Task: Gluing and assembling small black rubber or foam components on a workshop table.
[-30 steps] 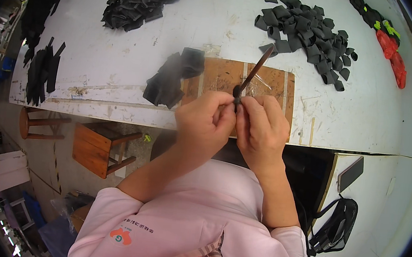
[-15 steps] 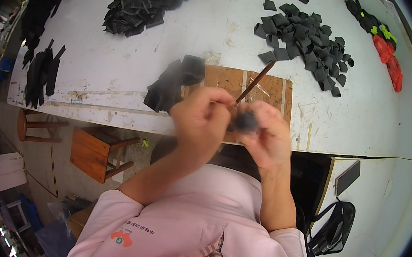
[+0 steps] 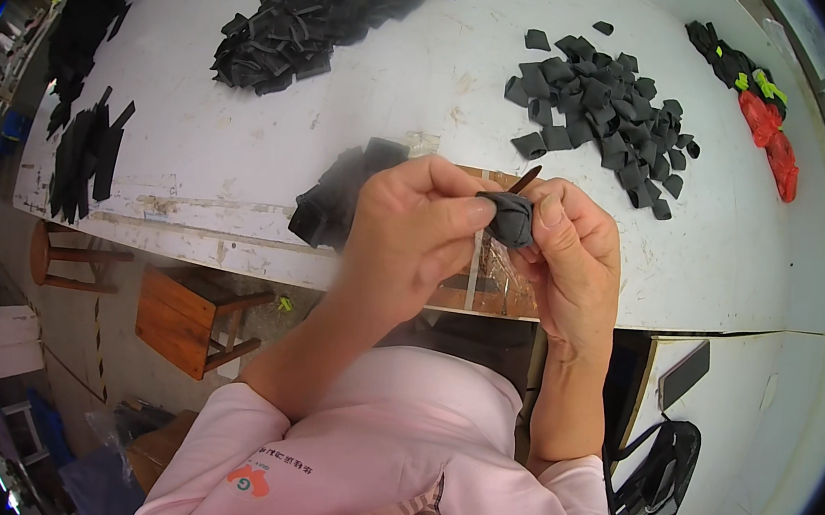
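Between my two hands is a small dark grey fabric piece [image 3: 510,222], bunched and folded, above the table's near edge. My left hand [image 3: 422,213] pinches its left side with thumb and finger. On its right side, the thumb and fingers of my right hand [image 3: 574,249] grip it. A thin dark brown stick [image 3: 525,179] pokes up just behind the piece; which hand holds it is hidden. Below lies a brown board [image 3: 489,296] with clear tape on it. Left of my left hand rests a stack of dark fabric pieces [image 3: 339,194], partly covered by that hand.
On the white table [image 3: 430,88] lie a far-left heap of dark strips [image 3: 280,32], a right-hand pile of small folded pieces [image 3: 599,106], and more strips [image 3: 86,158] at the left edge. Red plastic bags [image 3: 772,139] lie far right. A wooden stool [image 3: 190,320] stands left of me.
Both hands have risen slightly, and the fabric piece has turned to show its folded side. The brown stick, long and slanting before, now shows only its tip behind the piece.
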Available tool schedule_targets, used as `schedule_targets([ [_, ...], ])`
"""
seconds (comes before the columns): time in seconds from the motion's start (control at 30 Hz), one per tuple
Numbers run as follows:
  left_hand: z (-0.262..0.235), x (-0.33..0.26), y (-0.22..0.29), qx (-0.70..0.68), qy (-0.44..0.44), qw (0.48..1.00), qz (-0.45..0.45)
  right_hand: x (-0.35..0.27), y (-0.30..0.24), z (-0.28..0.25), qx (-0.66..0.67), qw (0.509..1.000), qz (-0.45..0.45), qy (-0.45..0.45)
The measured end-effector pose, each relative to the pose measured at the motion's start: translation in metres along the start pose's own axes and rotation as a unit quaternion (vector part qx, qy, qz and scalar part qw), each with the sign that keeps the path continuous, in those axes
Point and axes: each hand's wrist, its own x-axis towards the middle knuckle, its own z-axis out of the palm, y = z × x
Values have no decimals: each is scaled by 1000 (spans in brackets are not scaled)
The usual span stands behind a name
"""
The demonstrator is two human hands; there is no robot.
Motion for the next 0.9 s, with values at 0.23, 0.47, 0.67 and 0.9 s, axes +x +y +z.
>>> schedule_targets([
  [0.23, -5, 32, 11, -444, -127, 867, -187, 33, -14, -4, -42, 998, 7, -43],
  [0.47, -20, 29, 1, -332, -51, 919, -208, 37, 6, -26, 25, 993, 52, -103],
  [0.67, -16, 19, -6, -209, -72, 968, -118, 36, 15, -24, 23, 993, 32, -111],
  [0.9, 7, 28, 9, 345, -9, 903, 257, 13, 1, -12, -308, 929, -183, 93],
])
